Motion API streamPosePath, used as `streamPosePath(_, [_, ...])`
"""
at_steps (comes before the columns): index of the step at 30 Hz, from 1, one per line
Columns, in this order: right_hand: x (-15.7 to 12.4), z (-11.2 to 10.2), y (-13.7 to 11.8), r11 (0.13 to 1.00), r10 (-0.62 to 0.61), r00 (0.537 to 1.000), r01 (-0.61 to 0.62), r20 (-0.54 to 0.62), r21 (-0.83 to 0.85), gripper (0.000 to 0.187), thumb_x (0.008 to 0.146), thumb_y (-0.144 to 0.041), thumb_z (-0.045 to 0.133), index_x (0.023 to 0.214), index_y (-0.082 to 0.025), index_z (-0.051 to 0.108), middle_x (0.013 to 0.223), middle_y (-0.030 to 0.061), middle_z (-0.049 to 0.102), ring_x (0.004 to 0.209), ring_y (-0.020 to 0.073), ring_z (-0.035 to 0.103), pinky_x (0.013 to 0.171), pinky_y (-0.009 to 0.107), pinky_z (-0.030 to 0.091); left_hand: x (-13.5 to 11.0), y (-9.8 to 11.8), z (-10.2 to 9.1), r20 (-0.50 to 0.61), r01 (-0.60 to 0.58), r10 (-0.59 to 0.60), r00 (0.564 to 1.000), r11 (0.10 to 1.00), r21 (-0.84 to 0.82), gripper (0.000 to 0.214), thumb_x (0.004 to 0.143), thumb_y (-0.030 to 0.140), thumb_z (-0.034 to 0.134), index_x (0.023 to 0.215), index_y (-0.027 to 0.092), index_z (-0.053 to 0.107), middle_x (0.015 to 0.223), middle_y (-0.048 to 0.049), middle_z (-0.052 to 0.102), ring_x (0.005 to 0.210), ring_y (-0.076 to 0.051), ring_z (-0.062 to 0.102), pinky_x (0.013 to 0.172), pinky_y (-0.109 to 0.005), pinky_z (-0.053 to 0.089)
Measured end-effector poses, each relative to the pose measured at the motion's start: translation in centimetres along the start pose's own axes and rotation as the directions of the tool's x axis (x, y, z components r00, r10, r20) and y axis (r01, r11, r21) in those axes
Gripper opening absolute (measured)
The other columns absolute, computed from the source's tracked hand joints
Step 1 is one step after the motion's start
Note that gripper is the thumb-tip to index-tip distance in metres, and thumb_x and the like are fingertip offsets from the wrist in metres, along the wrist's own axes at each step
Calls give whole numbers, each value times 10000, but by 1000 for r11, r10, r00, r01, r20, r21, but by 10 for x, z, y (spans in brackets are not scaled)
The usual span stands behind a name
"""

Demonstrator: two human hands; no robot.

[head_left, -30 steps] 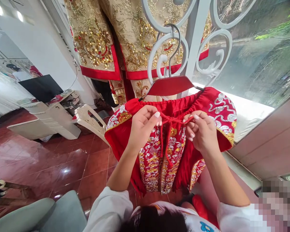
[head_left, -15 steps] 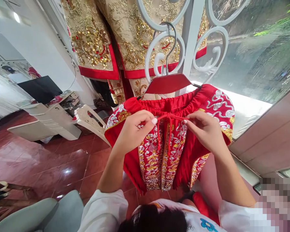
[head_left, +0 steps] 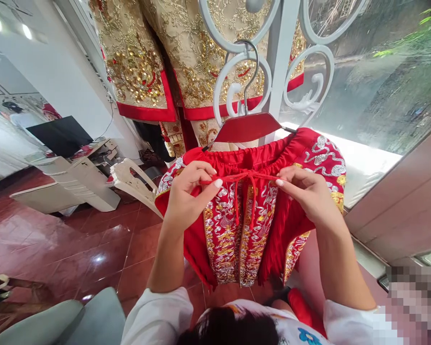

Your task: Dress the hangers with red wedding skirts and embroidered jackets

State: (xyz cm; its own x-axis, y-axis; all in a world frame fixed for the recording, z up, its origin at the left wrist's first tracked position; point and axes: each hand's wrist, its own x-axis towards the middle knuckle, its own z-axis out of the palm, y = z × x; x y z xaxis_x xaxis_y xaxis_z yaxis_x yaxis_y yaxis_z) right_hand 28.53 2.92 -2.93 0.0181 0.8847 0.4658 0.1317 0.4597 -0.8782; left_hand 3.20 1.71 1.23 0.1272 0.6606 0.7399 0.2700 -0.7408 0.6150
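Red garment [head_left: 250, 242] glitters silver and gold, its tied cord [head_left: 249, 175] pinched by left fingers [head_left: 207, 194] and right fingers [head_left: 293, 190]

Clothing shop, perhaps: sequined garments [head_left: 194, 62]

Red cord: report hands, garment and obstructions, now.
Left hand and right hand pinching red cord, either side of its knot. Red garment on hanger. Nothing visibly blocking hands.

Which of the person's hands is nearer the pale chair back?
Left. The left grip, pinching the red cord, is just right of the chair back in the picture; the right grip, pinching the cord's other side, is farther right, past the knot.
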Motion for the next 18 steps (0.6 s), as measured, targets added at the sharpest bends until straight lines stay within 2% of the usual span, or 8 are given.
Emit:
streamPosePath(2, [1, 1, 0, 968, 13, 996, -34, 83, 249, 313, 696, -414, 735, 563, -176, 582, 937, 45, 617, 822, 148, 562, 656, 270, 441, -1, -5, 1, 51, -4, 21, 999, 951, -309, 220, 789, 354, 641, 654, 183, 620, 1007, -50, 640, 975, -173, 593, 888, -325, 463])
streamPosePath(4, [2, 8, -1, 868, 23, 994, -73, 108, 491, 328, 660, -491, 745, 603, -205, 596, 982, 37, 623, 900, 179, 581, 722, 312, 479, 2, -10, 10, 85, 16, 35, 996, 842, -539, 280, 783, 479, 620, 721, 211, 671, 1029, -58, 656, 1031, -218, 597, 949, -410, 448])
streamPosePath(7, [7, 25, -6, 737, -4, 998, -40, 63, 674, 330, 671, -544, 723, 689, -242, 593, 851, 14, 613, 890, 167, 596, 781, 325, 490, 11, -11, 30, 81, 61, 0, 997, 669, -741, 276, 791, 499, 615, 768, 230, 672, 724, -6, 619, 760, -148, 622, 847, -378, 498])
streamPosePath(10, [14, 36, -11, 706, -75, 997, 50, 4, 706, 323, 755, -487, 674, 642, -220, 534, 580, -25, 452, 623, 110, 532, 661, 277, 466, 21, -9, 43, 83, 112, -80, 993, 520, -847, 279, 822, 412, 619, 660, 189, 575, 483, 75, 322, 435, -50, 381, 574, -231, 455])
streamPosePath(12, [20, 35, -14, 748, -151, 988, 124, -15, 652, 333, 812, -409, 631, 593, -194, 504, 495, -40, 345, 499, 88, 431, 555, 254, 404, 26, -8, 42, 122, 154, -94, 988, 527, -836, 348, 826, 397, 619, 599, 164, 496, 478, 85, 227, 401, -36, 257, 477, -192, 352])
streamPosePath(14, [26, 30, -15, 795, -208, 978, 168, 1, 583, 335, 837, -338, 602, 563, -173, 502, 476, -35, 333, 464, 83, 395, 496, 245, 342, 29, -7, 35, 197, 204, -78, 977, 610, -766, 370, 836, 401, 607, 592, 151, 484, 482, 77, 257, 415, -35, 249, 472, -196, 310])
streamPosePath(16, [33, 22, -15, 809, -215, 976, 155, 39, 568, 336, 828, -299, 601, 540, -162, 496, 468, -30, 334, 445, 81, 386, 465, 240, 306, 33, -6, 25, 286, 251, -66, 956, 691, -678, 375, 842, 408, 598, 599, 140, 501, 491, 63, 314, 429, -35, 269, 489, -212, 301])
streamPosePath(18, [39, 16, -15, 795, -186, 978, 92, 96, 600, 348, 811, -274, 603, 512, -161, 467, 445, -39, 307, 415, 73, 351, 452, 237, 292, 36, -6, 16, 368, 311, -87, 926, 728, -611, 379, 840, 409, 601, 598, 136, 501, 495, 59, 327, 431, -34, 269, 499, -226, 294])
